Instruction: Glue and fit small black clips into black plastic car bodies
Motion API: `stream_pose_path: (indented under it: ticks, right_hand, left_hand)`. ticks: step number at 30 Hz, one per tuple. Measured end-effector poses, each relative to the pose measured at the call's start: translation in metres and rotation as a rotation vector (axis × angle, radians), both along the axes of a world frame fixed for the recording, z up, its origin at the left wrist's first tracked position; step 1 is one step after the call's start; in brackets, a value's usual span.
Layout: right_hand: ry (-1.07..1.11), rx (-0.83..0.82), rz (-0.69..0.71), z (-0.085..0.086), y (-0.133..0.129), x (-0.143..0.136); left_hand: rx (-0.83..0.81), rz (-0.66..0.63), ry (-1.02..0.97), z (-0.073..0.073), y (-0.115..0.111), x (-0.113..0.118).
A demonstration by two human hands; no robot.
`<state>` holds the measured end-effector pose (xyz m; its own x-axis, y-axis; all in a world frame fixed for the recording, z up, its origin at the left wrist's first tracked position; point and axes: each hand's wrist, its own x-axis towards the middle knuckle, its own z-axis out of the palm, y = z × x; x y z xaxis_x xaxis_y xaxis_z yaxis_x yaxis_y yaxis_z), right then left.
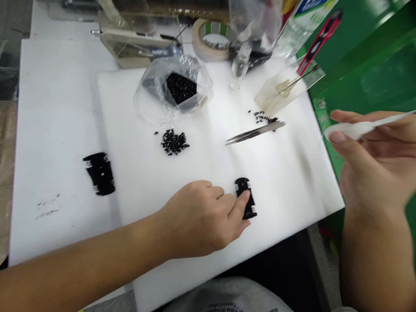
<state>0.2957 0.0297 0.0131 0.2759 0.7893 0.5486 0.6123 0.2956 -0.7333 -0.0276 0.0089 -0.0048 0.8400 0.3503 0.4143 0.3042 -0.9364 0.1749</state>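
Inside board's edge (279, 236), black part (242, 185)

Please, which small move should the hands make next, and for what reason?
Perhaps bring the right hand, with its white tool, toward the black part at the left hand. The left index finger appears to rest on that part, perhaps steadying it, while the tool is held well off to the side.
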Motion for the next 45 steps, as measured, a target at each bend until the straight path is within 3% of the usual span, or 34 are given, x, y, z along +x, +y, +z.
stream_pose_path:
  ticks: [4, 8, 13, 18, 21, 23, 24, 25, 28, 30, 34, 38, 41, 45]
  right_hand:
    - [-0.072, -0.15, -0.078, -0.008, 0.04, 0.033]
    - [-0.071, -0.223, -0.08, -0.019, 0.056, 0.047]
    - [-0.088, -0.207, -0.169, -0.022, 0.055, 0.049]
    - [-0.15, -0.303, -0.22, -0.026, 0.058, 0.057]
    - [-0.178, -0.276, -0.259, -0.016, 0.044, 0.05]
    - [-0.189, -0.178, -0.28, -0.002, 0.027, 0.03]
    - [-0.184, -0.13, -0.254, 0.006, 0.019, 0.016]
    - [-0.137, -0.125, -0.126, 0.013, 0.012, -0.001]
    - [-0.119, -0.427, 0.423, 0.028, 0.01, -0.056]
    - [-0.252, -0.526, 0.612, 0.033, 0.022, -0.086]
    - [-0.404, -0.477, 0.754, 0.045, 0.05, -0.108]
    - [-0.176, -0.454, 0.753, 0.053, 0.052, -0.115]
    - [0.044, -0.473, 0.765, 0.038, 0.048, -0.133]
    - [0.143, -0.524, 0.824, 0.01, 0.046, -0.157]
  left_hand:
    - [0.019, 0.004, -0.035, -0.004, 0.001, 0.002]
    - [0.007, 0.014, -0.028, -0.004, 0.0, 0.002]
    - [0.009, 0.025, -0.013, -0.002, -0.002, 0.002]
    - [0.058, 0.024, -0.002, -0.002, -0.002, 0.004]
    - [0.088, 0.016, 0.036, -0.002, -0.004, 0.003]
    - [0.114, 0.002, 0.063, -0.002, -0.005, 0.001]
    - [0.13, -0.01, 0.074, -0.001, -0.006, 0.001]
    - [0.141, -0.019, 0.087, 0.0, -0.006, 0.0]
    - [0.165, -0.027, 0.123, 0.006, -0.007, -0.002]
    - [0.174, -0.02, 0.143, 0.01, -0.008, -0.003]
    - [0.185, 0.006, 0.126, 0.01, -0.009, -0.002]
    - [0.209, 0.025, 0.047, 0.002, -0.01, 0.003]
    - [0.215, 0.027, -0.012, -0.003, -0.011, 0.007]
    - [0.199, 0.05, -0.068, -0.004, -0.012, 0.009]
